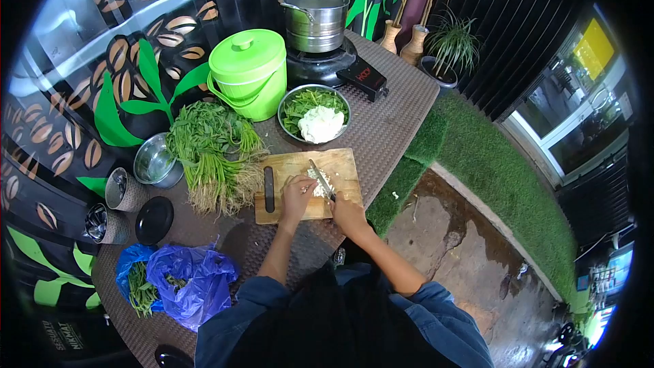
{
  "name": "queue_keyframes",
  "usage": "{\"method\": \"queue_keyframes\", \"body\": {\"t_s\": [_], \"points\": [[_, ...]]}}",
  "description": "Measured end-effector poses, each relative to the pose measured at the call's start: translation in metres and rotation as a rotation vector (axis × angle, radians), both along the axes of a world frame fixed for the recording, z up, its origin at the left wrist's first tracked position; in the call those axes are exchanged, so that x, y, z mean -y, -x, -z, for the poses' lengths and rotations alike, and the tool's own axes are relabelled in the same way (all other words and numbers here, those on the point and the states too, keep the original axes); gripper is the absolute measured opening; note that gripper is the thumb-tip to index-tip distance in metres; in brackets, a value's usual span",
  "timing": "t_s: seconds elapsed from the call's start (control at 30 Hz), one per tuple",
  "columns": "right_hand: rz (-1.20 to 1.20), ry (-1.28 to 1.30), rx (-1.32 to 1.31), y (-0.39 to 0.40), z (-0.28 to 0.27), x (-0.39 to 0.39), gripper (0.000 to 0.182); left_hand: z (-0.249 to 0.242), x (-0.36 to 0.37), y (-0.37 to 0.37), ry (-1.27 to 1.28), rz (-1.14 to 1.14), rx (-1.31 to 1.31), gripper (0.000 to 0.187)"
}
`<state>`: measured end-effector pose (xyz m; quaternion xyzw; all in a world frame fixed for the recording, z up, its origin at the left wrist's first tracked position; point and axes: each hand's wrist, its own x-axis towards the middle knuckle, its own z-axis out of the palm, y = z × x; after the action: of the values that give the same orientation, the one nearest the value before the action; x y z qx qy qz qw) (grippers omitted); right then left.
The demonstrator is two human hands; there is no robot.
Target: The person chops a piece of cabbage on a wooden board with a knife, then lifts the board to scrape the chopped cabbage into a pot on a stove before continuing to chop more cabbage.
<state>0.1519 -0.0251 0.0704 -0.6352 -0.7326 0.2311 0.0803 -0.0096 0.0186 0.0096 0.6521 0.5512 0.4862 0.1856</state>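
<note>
A wooden cutting board [293, 212] lies on the table near my body, with small chopped white pieces [319, 191] on its right part. My right hand [347, 213] is wrapped round the handle of a knife [318, 174], whose blade points up and to the left across the pieces. To the left of the blade, my left hand [297, 195] rests over the board with its fingers bent together near the pieces. What its fingertips hold, if anything, is hidden.
Leafy greens with roots [214, 150] lie left of the board. Behind it are a metal bowl [282, 125] of leaves and white food, a green lidded bucket [253, 71], and a steel pot [317, 27] on a stove. Purple plastic bags [194, 286] sit front left.
</note>
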Motion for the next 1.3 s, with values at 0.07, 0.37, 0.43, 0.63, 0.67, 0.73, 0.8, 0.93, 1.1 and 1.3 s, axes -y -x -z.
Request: {"method": "queue_keyframes", "body": {"t_s": [0.07, 0.37, 0.43, 0.63, 0.67, 0.73, 0.8, 0.93, 1.1, 1.3], "points": [[0.042, 0.039, -0.012, 0.004, 0.004, 0.001, 0.036, 0.004, -0.002, 0.0, -0.025, 0.01, -0.066, 0.016], [0.096, -0.033, -0.018, 0.014, 0.018, 0.006, 0.039, -0.001, 0.006, -0.001, 0.092, -0.001, -0.042, 0.007], [0.121, -0.069, 0.011, 0.024, 0.043, 0.012, 0.037, 0.001, 0.007, -0.001, 0.001, 0.004, -0.041, 0.007], [0.089, -0.022, -0.096, 0.012, 0.023, -0.009, 0.038, 0.001, 0.008, -0.004, -0.015, -0.02, -0.043, 0.007], [0.081, 0.01, -0.094, 0.01, 0.018, -0.011, 0.038, 0.0, 0.008, -0.004, -0.017, -0.021, -0.043, 0.007], [0.105, 0.034, -0.078, 0.015, 0.009, -0.001, 0.038, 0.0, 0.01, -0.004, 0.034, -0.022, -0.006, 0.007], [0.132, 0.056, -0.061, 0.023, 0.013, 0.009, 0.038, 0.001, 0.01, -0.003, 0.039, -0.021, -0.015, 0.008], [0.132, 0.018, -0.009, 0.026, 0.032, 0.009, 0.036, 0.002, 0.01, -0.002, 0.05, -0.008, 0.004, 0.008], [0.079, -0.006, -0.055, 0.015, 0.021, 0.007, 0.034, 0.006, 0.009, -0.004, 0.013, -0.023, -0.002, 0.008], [0.142, -0.035, -0.012, 0.028, 0.04, 0.01, 0.037, -0.002, 0.01, -0.004, 0.049, -0.018, -0.017, 0.007]]}}
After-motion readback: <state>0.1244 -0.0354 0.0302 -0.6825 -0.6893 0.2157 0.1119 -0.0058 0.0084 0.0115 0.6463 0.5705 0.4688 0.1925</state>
